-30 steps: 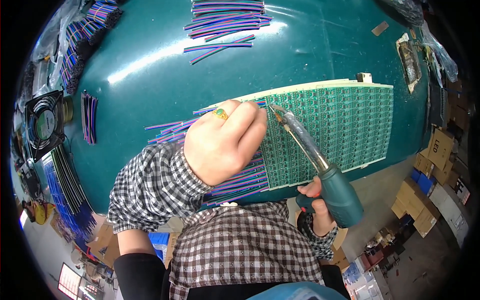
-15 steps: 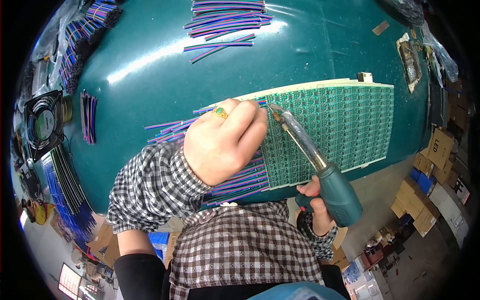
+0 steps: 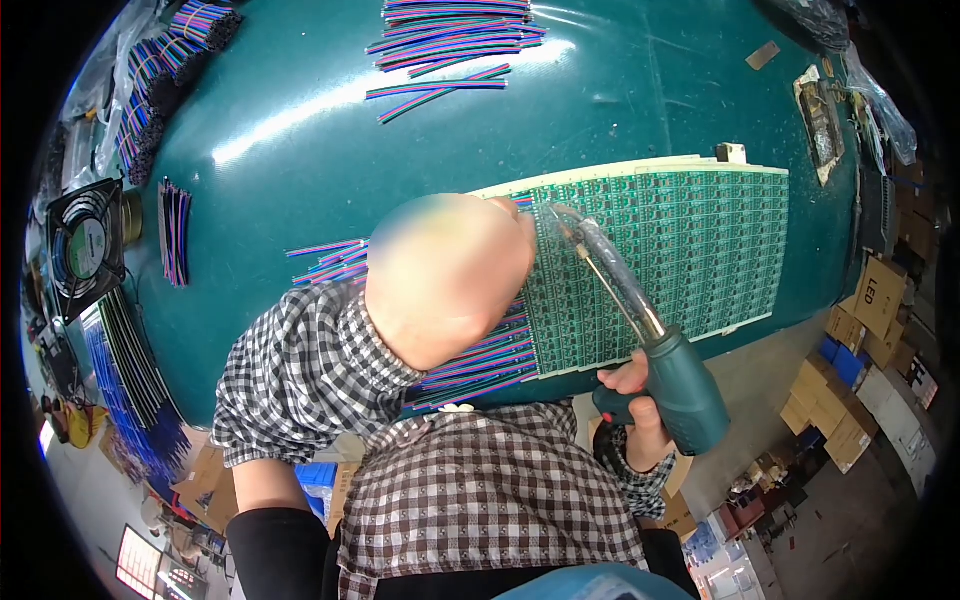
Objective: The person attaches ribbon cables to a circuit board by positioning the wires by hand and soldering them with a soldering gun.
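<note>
My right hand (image 3: 647, 430) grips a green-handled soldering gun (image 3: 686, 392), its thumb and fingers around the handle. The gun's metal barrel slants up and left over a large panel of green circuit boards (image 3: 670, 250), its tip close to my left fingertips. My left hand (image 3: 445, 285), partly blurred, is closed at the panel's left edge; a bit of coloured wire shows beside its fingertips. Below that hand, a row of multicoloured ribbon wires (image 3: 480, 362) runs up to the panel's left edge. More loose wires (image 3: 328, 262) stick out left of the hand.
Ribbon wires (image 3: 455, 40) lie piled at the far side of the green table (image 3: 300, 200). A small wire bunch (image 3: 175, 232) and a black fan (image 3: 88, 243) are at left, near tied bundles (image 3: 150, 70). A white block (image 3: 731, 153) touches the panel's far edge; a dirty tray (image 3: 820, 125) lies right.
The soldering gun has shifted slightly right, and its tip has drawn back a little from my left fingertips. My left hand stays in nearly the same place.
</note>
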Available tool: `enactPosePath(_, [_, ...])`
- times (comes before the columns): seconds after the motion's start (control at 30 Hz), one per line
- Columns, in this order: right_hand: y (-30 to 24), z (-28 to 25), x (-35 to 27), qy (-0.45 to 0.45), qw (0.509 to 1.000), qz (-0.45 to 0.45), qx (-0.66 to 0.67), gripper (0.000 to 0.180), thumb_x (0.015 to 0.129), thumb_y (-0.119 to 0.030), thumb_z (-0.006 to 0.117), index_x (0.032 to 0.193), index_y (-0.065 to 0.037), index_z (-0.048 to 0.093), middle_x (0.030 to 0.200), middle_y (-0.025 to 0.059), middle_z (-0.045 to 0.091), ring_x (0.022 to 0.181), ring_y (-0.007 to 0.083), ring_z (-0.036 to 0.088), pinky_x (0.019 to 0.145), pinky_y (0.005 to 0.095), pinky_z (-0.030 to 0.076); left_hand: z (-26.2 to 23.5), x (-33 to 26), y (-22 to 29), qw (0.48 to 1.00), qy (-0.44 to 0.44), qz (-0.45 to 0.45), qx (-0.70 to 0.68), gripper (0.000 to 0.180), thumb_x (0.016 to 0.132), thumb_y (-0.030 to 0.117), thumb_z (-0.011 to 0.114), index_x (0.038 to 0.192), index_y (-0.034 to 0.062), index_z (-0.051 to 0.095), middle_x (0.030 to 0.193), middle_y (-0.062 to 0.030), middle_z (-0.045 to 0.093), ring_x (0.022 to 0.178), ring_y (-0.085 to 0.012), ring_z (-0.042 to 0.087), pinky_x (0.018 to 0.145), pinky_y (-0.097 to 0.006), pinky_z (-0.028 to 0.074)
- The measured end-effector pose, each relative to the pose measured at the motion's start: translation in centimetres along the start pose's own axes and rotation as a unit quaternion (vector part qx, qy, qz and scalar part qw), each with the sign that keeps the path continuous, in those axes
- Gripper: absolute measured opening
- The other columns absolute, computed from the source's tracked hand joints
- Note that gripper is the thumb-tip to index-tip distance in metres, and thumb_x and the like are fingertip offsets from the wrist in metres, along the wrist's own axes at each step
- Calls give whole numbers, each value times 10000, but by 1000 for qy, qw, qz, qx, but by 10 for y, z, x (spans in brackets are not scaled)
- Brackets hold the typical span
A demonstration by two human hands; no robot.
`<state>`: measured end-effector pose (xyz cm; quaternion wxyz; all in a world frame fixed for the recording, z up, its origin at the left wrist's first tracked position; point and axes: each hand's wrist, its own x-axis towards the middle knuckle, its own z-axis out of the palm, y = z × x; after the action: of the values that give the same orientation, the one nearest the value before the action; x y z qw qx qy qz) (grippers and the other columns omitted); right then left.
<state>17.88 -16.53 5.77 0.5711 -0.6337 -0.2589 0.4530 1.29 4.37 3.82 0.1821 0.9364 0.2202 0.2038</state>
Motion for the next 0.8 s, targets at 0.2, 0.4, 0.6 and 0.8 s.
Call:
enactPosePath(0.2, [2, -6, 0, -8, 1000, -1, 29, 348, 850, -192, 755, 1068, 39, 611, 1034, 142, 636, 966, 248, 632, 864, 407, 555, 1, 0, 1, 1000, 5, -10, -4, 357, 648, 10, 665, 1002, -28, 664, 927, -108, 605, 751, -229, 614, 627, -309, 522])
enactPosePath(0.4, [-3, 2, 2, 15, 999, 3, -39, 607, 895, -380, 680, 1218, 107, 512, 1036, 183, 637, 927, 275, 666, 731, 370, 595, 5, -1, -4, 1000, 17, -15, -16, 303, 664, -26, 689, 966, -14, 669, 904, -92, 617, 734, -230, 617, 630, -316, 526])
enactPosePath(0.6, [3, 0, -1, 5, 1000, 7, -23, 612, 884, -371, 698, 1223, 102, 508, 964, 130, 621, 899, 256, 654, 763, 392, 583, 4, 1, -3, 999, 16, -20, -23, 289, 670, -34, 693, 957, -8, 670, 907, -93, 620, 741, -235, 621, 635, -321, 529])
enactPosePath(0.8, [1, -2, -1, -19, 999, 36, -24, 613, 878, -327, 706, 1246, 108, 478, 922, 111, 596, 866, 249, 627, 823, 441, 563, 5, 1, -4, 999, 20, -17, -19, 288, 666, -26, 697, 953, -8, 673, 901, -91, 621, 738, -233, 623, 635, -319, 530])
